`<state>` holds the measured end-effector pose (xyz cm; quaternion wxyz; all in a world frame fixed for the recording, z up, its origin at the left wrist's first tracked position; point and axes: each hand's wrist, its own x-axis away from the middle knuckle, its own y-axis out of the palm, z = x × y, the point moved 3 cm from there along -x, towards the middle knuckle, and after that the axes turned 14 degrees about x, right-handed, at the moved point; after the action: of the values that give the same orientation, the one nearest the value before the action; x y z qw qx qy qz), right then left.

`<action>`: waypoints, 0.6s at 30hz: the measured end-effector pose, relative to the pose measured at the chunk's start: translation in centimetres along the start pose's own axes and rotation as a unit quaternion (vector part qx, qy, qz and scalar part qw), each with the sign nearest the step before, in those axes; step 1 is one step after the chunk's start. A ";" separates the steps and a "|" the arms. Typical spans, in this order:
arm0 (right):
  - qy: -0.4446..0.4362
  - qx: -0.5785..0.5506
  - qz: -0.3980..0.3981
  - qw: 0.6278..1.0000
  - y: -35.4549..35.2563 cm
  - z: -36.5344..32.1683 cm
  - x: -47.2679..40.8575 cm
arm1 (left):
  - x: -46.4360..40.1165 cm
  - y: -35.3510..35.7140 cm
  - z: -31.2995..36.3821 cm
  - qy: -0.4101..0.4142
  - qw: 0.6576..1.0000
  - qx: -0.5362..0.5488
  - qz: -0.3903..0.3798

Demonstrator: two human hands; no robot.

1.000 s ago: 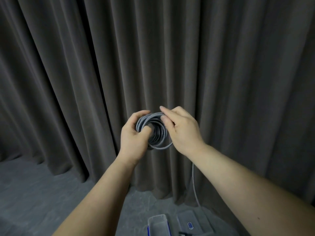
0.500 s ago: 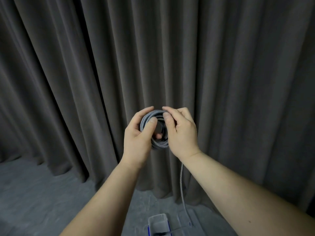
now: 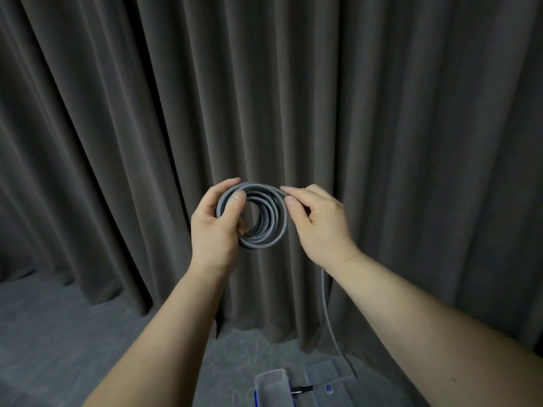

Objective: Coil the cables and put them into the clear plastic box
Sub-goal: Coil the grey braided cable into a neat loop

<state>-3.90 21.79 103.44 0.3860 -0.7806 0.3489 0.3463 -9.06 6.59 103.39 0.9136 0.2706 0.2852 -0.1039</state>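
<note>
Cable: we hold a grey braided cable [image 3: 258, 218] wound into a round coil, raised in front of the dark curtain [image 3: 382, 113].
Left hand: our left hand [image 3: 216, 230] grips the coil's left side, thumb over the loops.
Right hand: our right hand [image 3: 320, 224] pinches the strand at the coil's top right.
Loose end: the tail hangs from under the right wrist down to the floor [image 3: 58, 333], its plug lying by the box.
Box: the clear plastic box [image 3: 271, 389] stands on the floor at the bottom edge, its lid [image 3: 326, 386] beside it.
</note>
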 end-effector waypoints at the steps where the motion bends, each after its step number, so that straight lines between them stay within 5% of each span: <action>1: 0.000 -0.003 0.011 1.000 0.0 -0.2 0.0 | 0.1 0.1 0.0 0.002 1.000 -0.007 -0.003; 12: -0.011 -0.001 0.062 0.998 -0.2 -1.5 0.6 | 0.8 0.0 0.0 0.000 1.000 -0.012 -0.011; 18: 0.051 -0.001 0.094 0.994 0.6 -2.0 0.3 | 1.7 1.5 0.0 -0.032 0.997 0.037 -0.062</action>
<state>-3.70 19.78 103.91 0.3329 -0.7613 0.4396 0.3411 -7.14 7.82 103.08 0.9035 0.2823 0.2679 -0.1796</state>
